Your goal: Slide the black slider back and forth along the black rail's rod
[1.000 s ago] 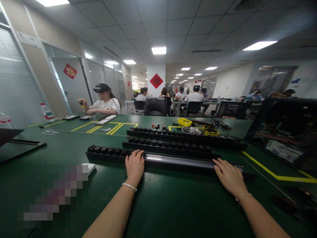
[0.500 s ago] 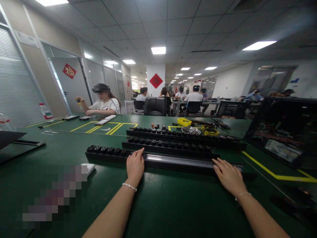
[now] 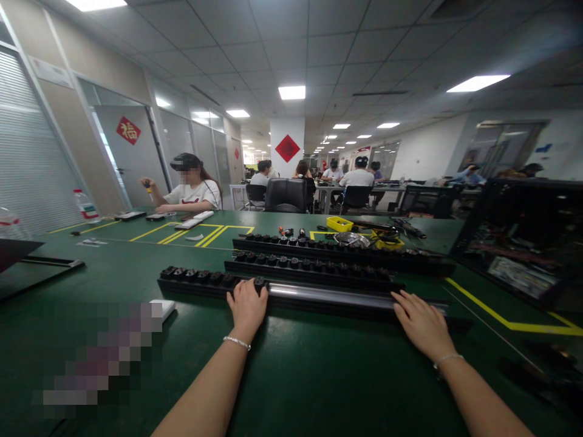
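Observation:
A long black power-strip rail (image 3: 328, 296) lies across the table in front of me, with round black socket modules (image 3: 195, 275) seated in its left part and a bare shiny channel on the right. My left hand (image 3: 247, 306) is bent over the rail beside the last module of that row, a black socket module (image 3: 260, 282) showing between its thumb and forefinger. Part of that module is hidden by the fingers. Over the rail's right part rests my right hand (image 3: 421, 321), its fingers stretched out and slightly spread on the edge.
Two more black strips with socket modules (image 3: 310, 264) lie just behind. Farther back are a yellow bin (image 3: 339, 224), a metal dish (image 3: 351, 240) and tools. A black open case (image 3: 523, 243) stands right; a white-ended, blurred-out object (image 3: 161, 308) lies left. A person (image 3: 194, 188) sits across the table.
My left hand has drawn back a little, its forefinger now bent rather than pointing forward, and the socket module beside it has come into view. My right hand stays in place.

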Motion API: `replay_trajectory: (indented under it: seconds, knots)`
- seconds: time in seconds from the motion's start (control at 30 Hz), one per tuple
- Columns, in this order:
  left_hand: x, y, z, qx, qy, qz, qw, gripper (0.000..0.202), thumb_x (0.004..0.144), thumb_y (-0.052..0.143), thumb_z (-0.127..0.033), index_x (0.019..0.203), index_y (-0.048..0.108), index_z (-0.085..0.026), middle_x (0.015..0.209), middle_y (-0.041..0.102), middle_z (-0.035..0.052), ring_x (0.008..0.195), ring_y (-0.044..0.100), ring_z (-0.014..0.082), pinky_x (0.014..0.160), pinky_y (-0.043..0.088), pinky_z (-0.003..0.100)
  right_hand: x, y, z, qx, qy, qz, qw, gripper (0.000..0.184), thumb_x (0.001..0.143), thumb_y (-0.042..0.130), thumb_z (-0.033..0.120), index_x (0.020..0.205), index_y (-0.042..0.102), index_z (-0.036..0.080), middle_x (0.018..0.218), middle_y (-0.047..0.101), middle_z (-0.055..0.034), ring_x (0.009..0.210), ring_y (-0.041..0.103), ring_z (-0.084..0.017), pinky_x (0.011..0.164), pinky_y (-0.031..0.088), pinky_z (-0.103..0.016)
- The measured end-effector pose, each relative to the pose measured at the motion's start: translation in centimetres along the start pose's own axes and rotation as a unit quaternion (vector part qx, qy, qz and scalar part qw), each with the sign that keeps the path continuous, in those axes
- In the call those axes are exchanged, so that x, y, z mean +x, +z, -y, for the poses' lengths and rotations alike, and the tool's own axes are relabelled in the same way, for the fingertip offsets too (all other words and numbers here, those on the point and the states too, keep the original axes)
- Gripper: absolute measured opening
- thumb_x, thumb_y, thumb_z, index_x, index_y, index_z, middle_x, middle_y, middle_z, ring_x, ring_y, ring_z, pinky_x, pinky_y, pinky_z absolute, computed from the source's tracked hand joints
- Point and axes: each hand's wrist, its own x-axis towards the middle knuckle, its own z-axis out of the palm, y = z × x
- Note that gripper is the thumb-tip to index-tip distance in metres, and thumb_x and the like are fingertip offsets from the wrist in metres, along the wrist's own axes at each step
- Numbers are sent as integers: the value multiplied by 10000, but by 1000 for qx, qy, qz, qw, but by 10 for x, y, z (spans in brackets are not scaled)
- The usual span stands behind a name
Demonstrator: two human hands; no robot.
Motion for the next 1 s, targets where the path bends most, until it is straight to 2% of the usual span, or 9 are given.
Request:
replay_trajectory:
  seconds: [0.43, 0.7, 1.0]
  knots:
    - [1, -6, -2, -8, -8, 11, 1000, 360, 791, 438, -349, 1096, 559, -202, 1141, 588, 103, 1156, 424, 258, 996, 204, 592, 0, 1, 0, -7, -2, -2, 1000, 560, 852, 159, 493, 1288, 431, 272, 1372, 397, -6, 1280, 283, -213, 1031, 210, -454]
    - [4, -3, 1, -11, 29, -2, 1000, 347, 800, 426, -332, 1079, 572, -188, 1124, 605, 100, 1160, 444, 237, 1048, 104, 560, 0, 0, 0, 0, 0, -4, 1000, 563, 848, 159, 508, 1282, 437, 283, 1368, 403, -4, 1278, 284, -215, 1028, 220, -461]
    - [3, -2, 3, -26, 32, -7, 999, 336, 798, 434, -358, 1059, 582, -206, 1107, 612, 86, 1121, 470, 234, 1027, 106, 592, -1, -3, 2, -1, 2, 6, 1000, 572, 852, 151, 502, 1297, 424, 267, 1378, 388, -12, 1285, 273, -216, 1037, 204, -459]
